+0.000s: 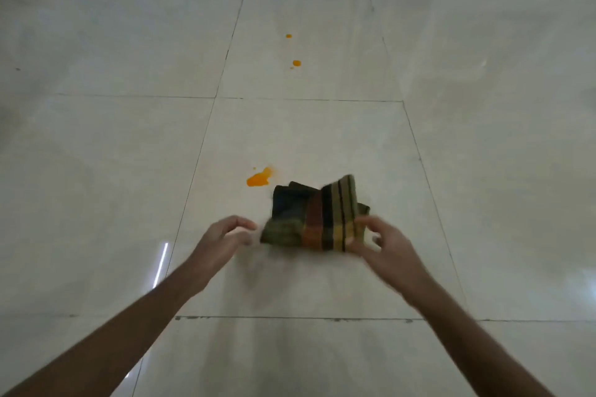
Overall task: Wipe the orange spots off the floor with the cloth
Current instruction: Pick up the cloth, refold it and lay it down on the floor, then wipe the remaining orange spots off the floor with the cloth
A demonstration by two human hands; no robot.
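Your left hand [225, 237] sits low over the pale tiled floor [96, 171], fingers curled loosely toward the thumb with a gap between them, gripping nothing; its fingertips end just beside the left edge of the cloth [314, 219], and the blur there keeps you from telling whether they touch it. Just beyond that hand, on the same tile, lies the large orange spot [258, 178], a smeared blob with a tiny droplet at its upper left. It sits just beside the cloth's far left corner, apart from it by a thin strip of bare tile. The cloth itself is a folded, striped piece, dark green and black on the left, then rust, black, yellow and olive bands toward the right, bunched with its far right corner lifted. Farther off, on the next tile back, you have two small orange spots: the nearer one [296, 63] with a speck beside it, and a smaller one [288, 36] beyond. Your right hand [383, 243] is at the cloth's near right edge, fingers spread and partly bent, fingertips resting against the fabric; a firm pinch cannot be made out.
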